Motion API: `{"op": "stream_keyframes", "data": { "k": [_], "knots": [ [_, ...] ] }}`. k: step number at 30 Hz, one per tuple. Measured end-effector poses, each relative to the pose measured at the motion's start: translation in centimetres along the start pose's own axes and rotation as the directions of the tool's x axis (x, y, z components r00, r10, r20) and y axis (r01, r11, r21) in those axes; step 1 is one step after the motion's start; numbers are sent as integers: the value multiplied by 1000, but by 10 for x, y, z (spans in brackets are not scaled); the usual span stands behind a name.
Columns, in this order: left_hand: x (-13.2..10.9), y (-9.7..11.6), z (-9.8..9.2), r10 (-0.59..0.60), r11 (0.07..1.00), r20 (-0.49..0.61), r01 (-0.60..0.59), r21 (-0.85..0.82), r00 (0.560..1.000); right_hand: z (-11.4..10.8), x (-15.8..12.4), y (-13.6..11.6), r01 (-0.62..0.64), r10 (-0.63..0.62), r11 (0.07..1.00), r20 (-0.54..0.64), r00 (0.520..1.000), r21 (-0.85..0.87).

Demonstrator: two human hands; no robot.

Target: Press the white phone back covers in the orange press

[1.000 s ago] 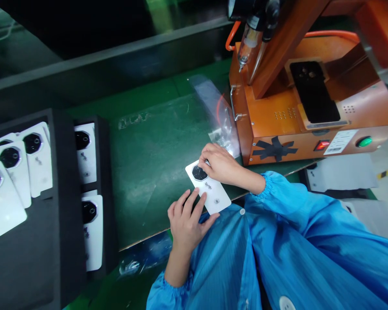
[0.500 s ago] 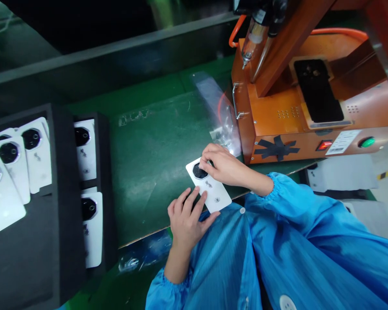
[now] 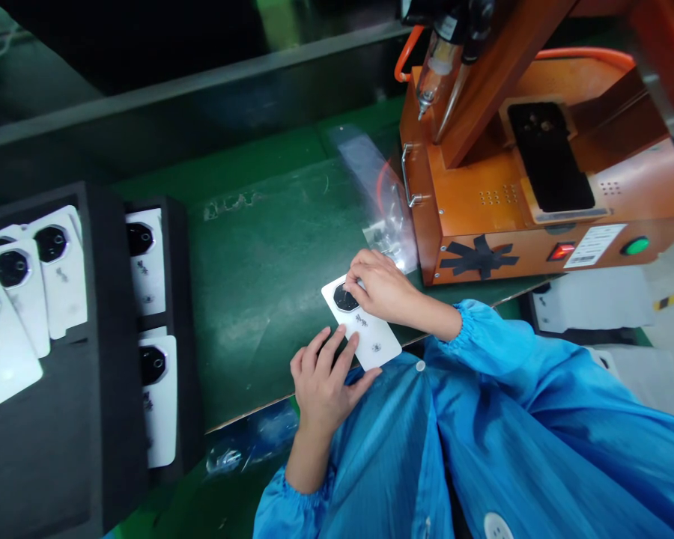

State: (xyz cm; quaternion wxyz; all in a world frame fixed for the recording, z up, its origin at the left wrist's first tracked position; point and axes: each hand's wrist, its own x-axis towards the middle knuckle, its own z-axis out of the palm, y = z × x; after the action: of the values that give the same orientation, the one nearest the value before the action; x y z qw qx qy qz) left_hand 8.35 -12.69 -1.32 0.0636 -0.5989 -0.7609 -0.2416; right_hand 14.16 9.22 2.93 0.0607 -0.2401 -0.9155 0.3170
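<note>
A white phone back cover (image 3: 377, 329) with a black octagonal camera window (image 3: 344, 299) lies slanted at the front edge of the green work surface. My left hand (image 3: 323, 385) holds the cover steady, fingertips along its left side and thumb at its lower end. Over the camera window, my right hand (image 3: 379, 284) is closed in a pinch with its fingertips at the window. Whatever may be between those fingertips is hidden or too small to name.
Black foam trays (image 3: 98, 374) with several white phone covers (image 3: 64, 281) stand on the left. An orange machine (image 3: 443, 251) with a black phone-shaped piece (image 3: 550, 161) stands at right. Clear plastic film (image 3: 365, 165) lies beside it. More white covers (image 3: 600, 299) sit below, right.
My right hand and wrist have shifted slightly left over the camera window. The left hand and the cover look almost unchanged.
</note>
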Motion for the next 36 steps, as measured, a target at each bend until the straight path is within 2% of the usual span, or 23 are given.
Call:
{"op": "stream_keyframes", "data": {
  "k": [19, 24, 27, 28, 30, 32, 33, 34, 36],
  "knots": [
    [-2, 0, 1, -17, 1000, 14, 17, -11, 1000, 5, 3, 7, 65, -66, 998, -83, 994, -12],
    [0, 1, -2, 1, 1000, 33, -1, -2, 999, -3, -2, 4, 83, -85, 996, -107, 991, -25],
    [2, 3, -4, -10, 1000, 46, 10, -6, 999, -16, -22, -3, 71, -84, 993, -148, 985, -93],
    [2, 3, -5, -12, 1000, 62, 13, -11, 998, -21, -33, -6, 82, -98, 989, -135, 986, -125],
    [1, 3, -9, -12, 1000, 111, 14, -22, 994, -28, -60, -11, 187, -196, 966, -32, 980, -179],
    [0, 1, -15, 29, 999, 137, -23, -46, 990, -31, -90, -16, 359, -347, 906, 93, 933, -223],
    [1, 0, -18, 74, 995, 123, -65, -70, 990, -30, -103, -19, 434, -417, 865, 119, 901, -253],
    [3, -2, -22, 127, 988, 89, -118, -104, 988, -29, -114, -20, 484, -476, 824, 103, 873, -296],
    [14, -6, -30, 265, 947, 18, -256, -193, 964, -31, -128, -20, 525, -582, 750, -23, 813, -403]
  ]
}}
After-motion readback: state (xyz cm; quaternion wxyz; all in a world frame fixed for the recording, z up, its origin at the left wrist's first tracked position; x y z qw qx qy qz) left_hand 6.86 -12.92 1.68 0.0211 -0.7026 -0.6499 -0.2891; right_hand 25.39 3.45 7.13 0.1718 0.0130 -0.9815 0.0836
